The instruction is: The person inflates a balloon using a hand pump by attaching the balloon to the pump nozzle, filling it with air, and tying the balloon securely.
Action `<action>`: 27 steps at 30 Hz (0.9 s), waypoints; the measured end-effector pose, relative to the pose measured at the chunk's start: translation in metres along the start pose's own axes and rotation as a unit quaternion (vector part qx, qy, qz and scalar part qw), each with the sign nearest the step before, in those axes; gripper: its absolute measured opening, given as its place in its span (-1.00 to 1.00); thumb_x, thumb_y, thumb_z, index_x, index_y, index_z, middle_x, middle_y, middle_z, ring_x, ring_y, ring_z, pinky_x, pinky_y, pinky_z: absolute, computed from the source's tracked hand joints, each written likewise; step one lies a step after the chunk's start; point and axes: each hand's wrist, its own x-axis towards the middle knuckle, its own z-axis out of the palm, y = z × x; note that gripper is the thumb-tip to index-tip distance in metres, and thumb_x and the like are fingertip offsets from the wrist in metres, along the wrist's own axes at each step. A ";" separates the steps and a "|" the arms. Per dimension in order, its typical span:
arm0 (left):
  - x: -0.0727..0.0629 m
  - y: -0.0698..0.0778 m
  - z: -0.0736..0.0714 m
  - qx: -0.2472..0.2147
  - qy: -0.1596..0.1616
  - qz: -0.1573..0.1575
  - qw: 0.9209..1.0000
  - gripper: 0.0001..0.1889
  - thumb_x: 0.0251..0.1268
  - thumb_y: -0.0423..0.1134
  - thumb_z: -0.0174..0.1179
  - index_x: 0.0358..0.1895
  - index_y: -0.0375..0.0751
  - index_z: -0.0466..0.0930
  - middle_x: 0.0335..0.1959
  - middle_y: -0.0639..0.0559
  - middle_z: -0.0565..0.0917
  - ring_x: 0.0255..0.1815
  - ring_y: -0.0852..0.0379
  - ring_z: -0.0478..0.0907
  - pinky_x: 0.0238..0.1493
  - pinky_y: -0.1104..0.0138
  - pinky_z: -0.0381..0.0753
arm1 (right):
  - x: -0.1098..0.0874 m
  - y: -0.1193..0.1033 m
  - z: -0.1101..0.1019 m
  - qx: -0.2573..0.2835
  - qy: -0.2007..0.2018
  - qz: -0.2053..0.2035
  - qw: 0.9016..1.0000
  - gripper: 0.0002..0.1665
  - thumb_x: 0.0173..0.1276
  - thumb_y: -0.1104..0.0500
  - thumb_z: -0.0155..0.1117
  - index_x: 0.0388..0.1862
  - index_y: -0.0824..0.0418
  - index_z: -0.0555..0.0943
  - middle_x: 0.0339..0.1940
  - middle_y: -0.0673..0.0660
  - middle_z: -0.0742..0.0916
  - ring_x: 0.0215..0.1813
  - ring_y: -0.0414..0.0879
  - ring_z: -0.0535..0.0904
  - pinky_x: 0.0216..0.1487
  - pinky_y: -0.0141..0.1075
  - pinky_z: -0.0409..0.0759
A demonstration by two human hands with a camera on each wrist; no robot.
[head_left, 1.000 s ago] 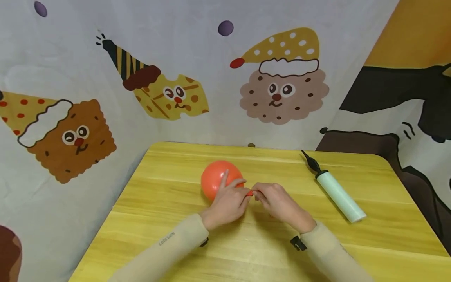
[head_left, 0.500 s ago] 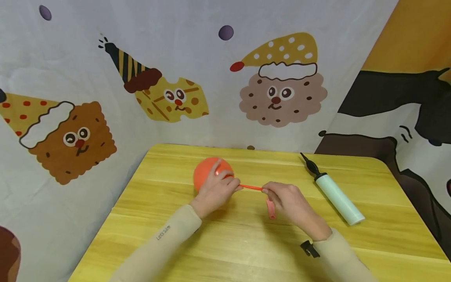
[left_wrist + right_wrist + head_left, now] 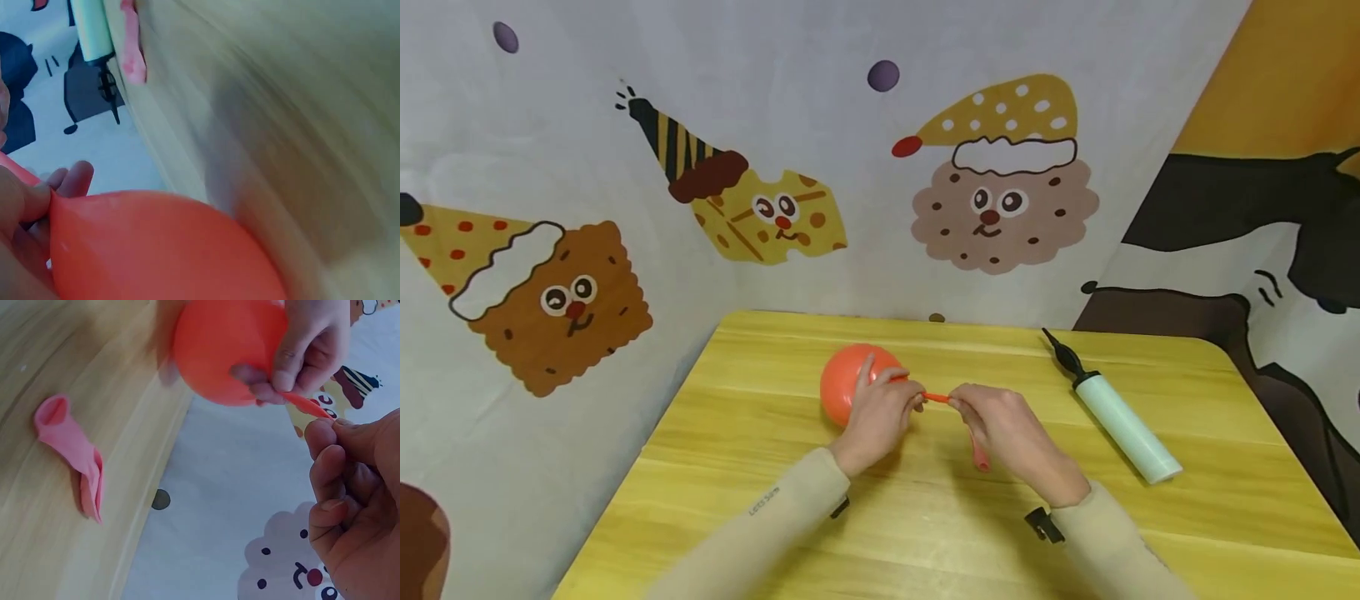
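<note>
A cartoon backdrop (image 3: 865,287) rises behind the yellow table (image 3: 895,525). Your red balloon (image 3: 841,379) lies against your left hand (image 3: 877,414), whose thumb and finger pinch its neck (image 3: 936,397) at the base. That neck runs sideways across you to your right hand (image 3: 1009,427), whose fingertips pinch its far end; your left is nearer the round body.

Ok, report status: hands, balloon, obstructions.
Left fingers pinch neck at base, right fingers farther along. Red balloon inflated, neck spanning the gap. Limp pink balloon and pump on table, neither seems in the way.
</note>
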 end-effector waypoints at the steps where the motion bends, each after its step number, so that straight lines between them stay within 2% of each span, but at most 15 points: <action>1: 0.000 0.004 0.000 -0.012 -0.004 -0.018 1.000 -0.86 0.54 -0.19 0.23 -0.22 0.03 0.77 -0.38 0.27 0.77 0.27 0.05 0.55 0.59 -0.19 -0.10 | 0.000 0.002 0.000 -0.013 0.009 -0.005 1.000 -0.93 0.46 0.31 0.36 -0.20 0.16 0.72 -0.55 -0.14 0.64 -0.62 -0.46 0.45 -0.42 -0.37 0.62; 3: -0.001 0.008 0.001 -0.020 0.004 -0.030 0.999 -0.84 0.54 -0.14 0.23 -0.24 0.06 0.78 -0.37 0.29 0.77 0.22 0.10 0.55 0.59 -0.15 -0.12 | -0.001 0.008 -0.003 -0.044 0.038 -0.015 0.998 -0.95 0.41 0.32 0.41 -0.23 0.19 0.73 -0.47 -0.07 0.71 -0.54 -0.33 0.51 -0.41 -0.30 0.60; 4: -0.003 0.008 0.001 -0.017 0.015 -0.024 0.999 -0.84 0.53 -0.12 0.24 -0.25 0.07 0.78 -0.37 0.30 0.77 0.17 0.11 0.56 0.59 -0.15 -0.09 | -0.002 0.011 -0.006 -0.059 0.054 -0.024 0.996 -0.96 0.38 0.33 0.43 -0.24 0.21 0.74 -0.44 -0.02 0.75 -0.50 -0.25 0.55 -0.40 -0.26 0.61; 7: -0.008 -0.001 0.001 0.020 0.078 0.023 0.996 -0.76 0.55 -0.04 0.22 -0.34 0.07 0.76 -0.41 0.29 0.76 -0.02 0.15 0.59 0.53 -0.18 0.06 | -0.006 0.023 -0.021 -0.087 0.105 -0.035 0.990 -0.98 0.36 0.29 0.45 -0.28 0.23 0.75 -0.44 0.03 0.77 -0.43 -0.08 0.63 -0.37 -0.15 0.55; 10: -0.009 -0.016 -0.005 0.080 0.146 0.082 0.983 -0.63 0.63 0.03 0.08 -0.40 0.05 0.70 -0.48 0.25 0.75 -0.12 0.14 0.62 0.48 -0.20 0.21 | -0.010 0.032 -0.038 -0.087 0.145 -0.035 0.985 -0.71 0.53 0.05 0.27 -0.29 0.22 0.76 -0.45 0.04 0.78 -0.34 0.01 0.64 -0.31 -0.07 0.47; 13: -0.008 -0.028 -0.015 0.106 0.184 0.115 0.970 -0.52 0.70 0.08 -0.07 -0.44 0.02 0.66 -0.52 0.23 0.73 -0.16 0.13 0.63 0.45 -0.19 0.28 | -0.012 0.038 -0.047 -0.089 0.170 -0.026 0.981 -0.39 0.60 -0.21 -0.02 -0.27 0.19 0.77 -0.43 0.04 0.79 -0.25 0.05 0.64 -0.29 -0.03 0.38; 14: -0.007 -0.028 -0.018 0.110 0.188 0.123 0.968 -0.48 0.71 0.09 -0.12 -0.45 0.01 0.65 -0.53 0.23 0.73 -0.17 0.13 0.64 0.44 -0.18 0.30 | -0.013 0.040 -0.048 -0.093 0.178 -0.024 0.979 -0.33 0.61 -0.25 -0.07 -0.26 0.19 0.78 -0.41 0.05 0.80 -0.24 0.06 0.64 -0.29 -0.01 0.38; 17: -0.005 -0.020 -0.027 0.115 0.184 0.149 0.965 -0.45 0.72 0.08 -0.14 -0.50 0.01 0.64 -0.54 0.23 0.73 -0.19 0.14 0.64 0.37 -0.11 0.39 | -0.011 0.046 -0.042 -0.106 0.197 -0.016 0.975 -0.34 0.61 -0.25 -0.05 -0.24 0.21 0.79 -0.41 0.09 0.81 -0.28 0.10 0.61 -0.34 -0.01 0.36; 18: -0.003 -0.015 -0.029 0.113 0.181 0.160 0.964 -0.46 0.71 0.06 -0.10 -0.51 0.00 0.64 -0.54 0.23 0.73 -0.20 0.14 0.64 0.33 -0.08 0.43 | -0.010 0.048 -0.038 -0.107 0.200 -0.010 0.974 -0.37 0.60 -0.22 -0.01 -0.23 0.22 0.78 -0.42 0.10 0.80 -0.29 0.12 0.60 -0.36 -0.02 0.36; 21: 0.000 0.004 -0.033 0.096 0.162 0.189 0.964 -0.55 0.62 0.00 0.09 -0.54 0.00 0.66 -0.54 0.23 0.74 -0.18 0.18 0.65 0.26 -0.01 0.47 | -0.006 0.051 -0.022 -0.104 0.199 0.019 0.974 -0.63 0.54 -0.02 0.25 -0.22 0.25 0.78 -0.50 0.10 0.77 -0.36 0.14 0.58 -0.37 0.00 0.41; 24: 0.003 0.020 -0.034 0.060 0.140 0.199 0.968 -0.65 0.50 -0.07 0.26 -0.55 0.00 0.68 -0.54 0.23 0.73 -0.17 0.21 0.65 0.29 0.04 0.45 | 0.002 0.051 -0.004 -0.082 0.176 0.059 0.979 -0.86 0.41 0.17 0.42 -0.23 0.25 0.77 -0.55 0.05 0.74 -0.34 0.14 0.61 -0.31 0.05 0.51; 27: 0.003 0.029 -0.031 0.023 0.118 0.187 0.975 -0.67 0.47 -0.11 0.29 -0.56 0.01 0.68 -0.54 0.23 0.73 -0.17 0.22 0.66 0.35 0.04 0.42 | 0.009 0.048 0.014 -0.045 0.147 0.095 0.984 -0.92 0.41 0.22 0.42 -0.23 0.24 0.76 -0.54 0.03 0.73 -0.34 0.11 0.62 -0.23 0.07 0.53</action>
